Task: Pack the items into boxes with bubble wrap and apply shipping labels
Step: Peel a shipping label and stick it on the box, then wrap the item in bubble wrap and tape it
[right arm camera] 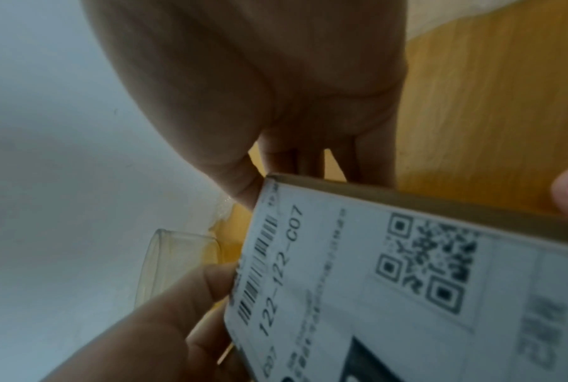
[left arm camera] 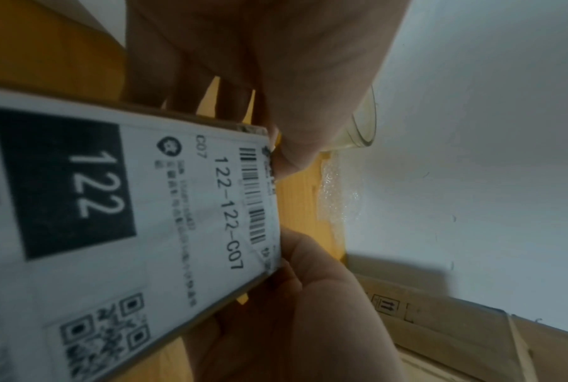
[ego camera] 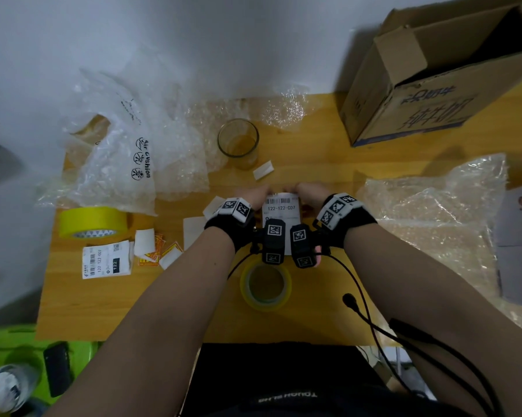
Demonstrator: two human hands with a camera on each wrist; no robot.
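A small cardboard box bearing a white shipping label "122-122-C07" (ego camera: 281, 209) sits between my two hands at the middle of the wooden table (ego camera: 329, 145). My left hand (ego camera: 252, 194) grips its left far corner, thumb (left arm camera: 291, 157) on the label's (left arm camera: 152, 212) barcode edge and fingers down behind the box. My right hand (ego camera: 309, 192) grips the right far corner the same way, its thumb (right arm camera: 245, 188) at the label's (right arm camera: 358, 297) corner. The box's near part is hidden behind the wrist cameras.
An empty drinking glass (ego camera: 238, 142) stands just beyond the hands. Bubble wrap lies at the left back (ego camera: 169, 145) and at the right (ego camera: 434, 212). A large open carton (ego camera: 434, 85) lies at the back right. Yellow tape (ego camera: 92, 221), a clear tape roll (ego camera: 265, 284) and loose labels (ego camera: 106, 260) lie nearer.
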